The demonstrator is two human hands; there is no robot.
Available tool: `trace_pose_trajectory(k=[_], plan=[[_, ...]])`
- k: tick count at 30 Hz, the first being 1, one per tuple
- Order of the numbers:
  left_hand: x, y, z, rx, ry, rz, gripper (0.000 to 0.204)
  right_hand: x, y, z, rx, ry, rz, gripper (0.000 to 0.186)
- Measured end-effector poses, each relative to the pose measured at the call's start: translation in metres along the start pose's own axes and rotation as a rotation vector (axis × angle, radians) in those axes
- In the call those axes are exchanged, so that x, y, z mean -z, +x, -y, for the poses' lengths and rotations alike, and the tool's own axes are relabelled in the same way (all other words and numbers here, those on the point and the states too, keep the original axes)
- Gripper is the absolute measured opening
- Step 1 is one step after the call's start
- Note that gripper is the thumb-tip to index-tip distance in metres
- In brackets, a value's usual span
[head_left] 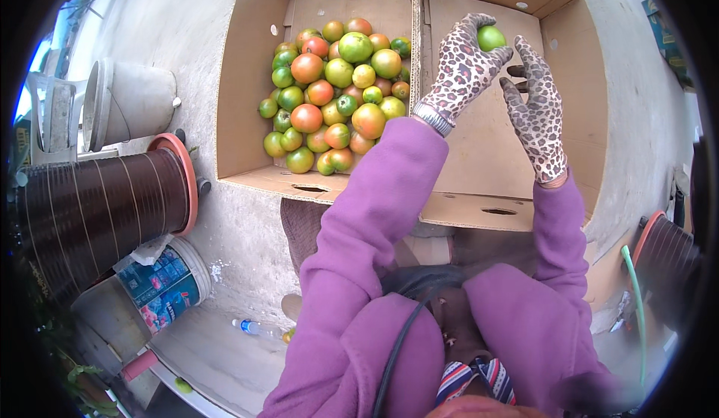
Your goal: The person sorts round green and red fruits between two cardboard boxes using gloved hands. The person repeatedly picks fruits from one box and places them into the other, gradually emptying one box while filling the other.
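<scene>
At the upper right of the frame, the gloved left hand (pixel 466 66) grips a green tomato (pixel 491 38) over one cardboard box (pixel 475 156). Just beside it, the gloved right hand (pixel 536 102) is open, fingers parted. At upper centre, red and green tomatoes (pixel 329 96) lie piled in another box (pixel 251 81). A bucket (pixel 142 100) lies tipped at upper left.

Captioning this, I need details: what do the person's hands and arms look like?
The left hand and right hand wear pale leopard-print gloves with dark spots. The long sleeves are purple; a silvery band circles the left wrist.
</scene>
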State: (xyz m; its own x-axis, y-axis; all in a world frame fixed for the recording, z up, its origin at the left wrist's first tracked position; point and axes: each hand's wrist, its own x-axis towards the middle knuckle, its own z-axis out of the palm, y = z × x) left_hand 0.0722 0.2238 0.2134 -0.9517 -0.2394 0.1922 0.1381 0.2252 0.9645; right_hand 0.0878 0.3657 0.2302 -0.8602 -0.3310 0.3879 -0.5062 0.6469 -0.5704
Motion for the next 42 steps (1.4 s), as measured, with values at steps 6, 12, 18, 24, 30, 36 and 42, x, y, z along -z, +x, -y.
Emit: trace_pose_trajectory(k=[6,12,18,24,30,36,42], plan=[[0.051,0.009,-0.013,-0.098,-0.232,-0.433,0.052,-0.001,0.005,-0.020,0.270,-0.250,-0.099,0.036],[0.124,-0.023,0.001,0.137,0.195,-0.220,0.041,0.005,0.002,-0.035,0.254,-0.322,-0.076,0.036],[0.142,-0.045,0.089,0.208,0.701,0.362,0.050,-0.017,-0.003,-0.035,0.196,-0.333,0.069,0.035],[0.125,-0.048,0.025,0.222,0.314,-0.152,0.037,-0.010,-0.006,-0.047,0.169,-0.353,0.068,0.035],[0.171,-0.073,0.016,-0.103,-0.060,-0.743,0.038,-0.008,-0.003,-0.046,0.168,-0.358,0.090,0.033],[0.206,-0.115,0.032,0.253,0.387,-0.517,0.036,-0.016,-0.006,-0.043,0.211,-0.379,0.084,0.032],[0.146,-0.102,0.039,0.298,0.966,0.303,0.056,-0.020,-0.007,-0.054,0.164,-0.402,0.192,0.031]])
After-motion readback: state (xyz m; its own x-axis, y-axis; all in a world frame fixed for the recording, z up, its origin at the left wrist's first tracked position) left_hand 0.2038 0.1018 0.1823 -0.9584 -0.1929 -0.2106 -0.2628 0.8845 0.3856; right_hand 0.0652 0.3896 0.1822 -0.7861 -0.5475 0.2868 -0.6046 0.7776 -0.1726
